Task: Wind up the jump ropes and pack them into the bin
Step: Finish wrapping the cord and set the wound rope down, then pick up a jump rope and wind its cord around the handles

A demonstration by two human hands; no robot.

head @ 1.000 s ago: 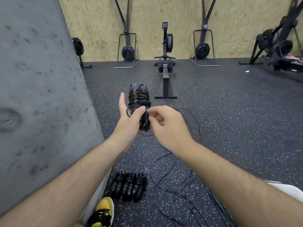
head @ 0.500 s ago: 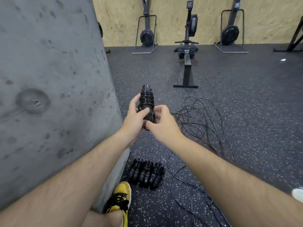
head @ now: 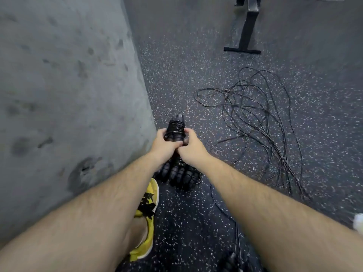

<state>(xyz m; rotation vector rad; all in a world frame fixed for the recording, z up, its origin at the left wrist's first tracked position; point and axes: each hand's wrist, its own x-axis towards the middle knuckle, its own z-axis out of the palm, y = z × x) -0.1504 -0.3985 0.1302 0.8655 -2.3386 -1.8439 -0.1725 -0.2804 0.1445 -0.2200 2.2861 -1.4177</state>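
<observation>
The left hand [head: 166,146] and the right hand [head: 191,148] hold one wound rope [head: 175,129] between them, with fingers curled tight round it. I think they squeeze it so the loops do not spring loose. Just under the hands, the done ropes [head: 180,175] lie side by side on the floor [head: 196,232], close to the wall [head: 68,95]. A loose tangle [head: 255,114] waits far right. No bin shows here.

A grey, pitted wall [head: 68,95] is seen at the left, bordered by a dark floor [head: 196,232] flecked with white. A black metal rail [head: 247,26] with a crossbar foot is set at the top. A yellow shoe [head: 146,232] is planted just beside the wall.
</observation>
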